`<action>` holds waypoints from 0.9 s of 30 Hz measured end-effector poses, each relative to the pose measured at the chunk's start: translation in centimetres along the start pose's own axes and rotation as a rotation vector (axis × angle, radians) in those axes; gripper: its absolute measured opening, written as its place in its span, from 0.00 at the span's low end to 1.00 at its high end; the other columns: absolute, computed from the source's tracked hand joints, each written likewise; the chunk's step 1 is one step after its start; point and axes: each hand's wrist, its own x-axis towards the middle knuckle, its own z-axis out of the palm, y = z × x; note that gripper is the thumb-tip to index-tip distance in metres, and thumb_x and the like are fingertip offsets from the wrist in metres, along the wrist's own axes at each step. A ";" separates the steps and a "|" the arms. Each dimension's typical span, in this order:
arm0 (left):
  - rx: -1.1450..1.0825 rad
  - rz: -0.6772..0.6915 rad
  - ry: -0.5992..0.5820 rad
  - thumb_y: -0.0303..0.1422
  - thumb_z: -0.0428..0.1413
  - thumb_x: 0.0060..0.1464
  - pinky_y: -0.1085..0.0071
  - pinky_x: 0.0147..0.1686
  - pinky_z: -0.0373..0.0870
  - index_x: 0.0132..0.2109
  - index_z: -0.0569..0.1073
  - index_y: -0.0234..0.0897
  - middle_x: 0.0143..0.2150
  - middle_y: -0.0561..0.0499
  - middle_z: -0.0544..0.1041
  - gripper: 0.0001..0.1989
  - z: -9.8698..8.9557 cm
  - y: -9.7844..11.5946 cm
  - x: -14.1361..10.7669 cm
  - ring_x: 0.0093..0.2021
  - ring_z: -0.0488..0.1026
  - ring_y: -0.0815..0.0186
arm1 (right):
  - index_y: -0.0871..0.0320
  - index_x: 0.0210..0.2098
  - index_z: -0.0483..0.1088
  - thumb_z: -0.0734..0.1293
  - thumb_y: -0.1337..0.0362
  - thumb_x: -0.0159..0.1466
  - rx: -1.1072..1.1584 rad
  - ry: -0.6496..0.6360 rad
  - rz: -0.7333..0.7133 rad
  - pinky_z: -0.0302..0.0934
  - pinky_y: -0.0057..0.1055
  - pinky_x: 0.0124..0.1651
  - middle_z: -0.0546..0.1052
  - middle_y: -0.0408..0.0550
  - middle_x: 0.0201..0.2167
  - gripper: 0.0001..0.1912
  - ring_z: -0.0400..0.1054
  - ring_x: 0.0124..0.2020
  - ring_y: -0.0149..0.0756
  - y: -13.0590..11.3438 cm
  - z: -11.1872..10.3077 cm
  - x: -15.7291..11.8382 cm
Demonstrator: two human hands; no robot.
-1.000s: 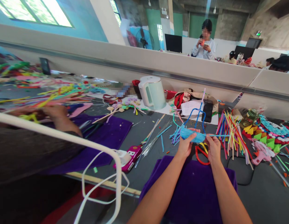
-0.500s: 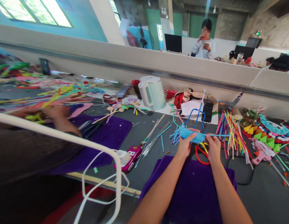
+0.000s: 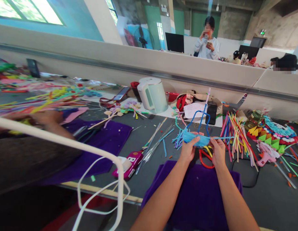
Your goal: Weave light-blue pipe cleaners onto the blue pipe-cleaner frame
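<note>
Between my two hands is a light blue piece that looks built of pipe cleaners laid side by side (image 3: 202, 140). My left hand (image 3: 188, 150) is closed on its left part, thumb on top. At its right end my right hand (image 3: 218, 151) pinches a light blue pipe cleaner (image 3: 227, 137), whose tip sticks out to the right. Dark blue bent pipe cleaners (image 3: 194, 116) rise just behind; whether they join the piece I cannot tell. Below the hands lie red-and-yellow-handled scissors (image 3: 206, 163), partly hidden. A folded purple cloth (image 3: 199, 192) lies under my forearms.
Pipe cleaner bundles (image 3: 236, 134) lie to the right, near a pink glue gun (image 3: 266, 155). A kettle (image 3: 155, 96) stands behind. A magenta device (image 3: 132, 163) and white tube frame (image 3: 91, 138) are left, where a co-worker's arm (image 3: 51, 123) reaches over the table.
The view has shifted slightly, so things appear a little further left. My hands keep the same grip on the blue piece. The co-worker's hand at left is blurred by motion.
</note>
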 end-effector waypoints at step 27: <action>-0.100 -0.100 0.136 0.27 0.67 0.37 0.61 0.45 0.73 0.44 0.73 0.36 0.36 0.47 0.81 0.23 -0.6 0.1 0.3 0.43 0.77 0.56 | 0.58 0.29 0.69 0.70 0.61 0.53 -0.074 -0.126 -0.148 0.60 0.27 0.34 0.73 0.41 0.26 0.08 0.65 0.27 0.29 -0.3 0.6 -1.0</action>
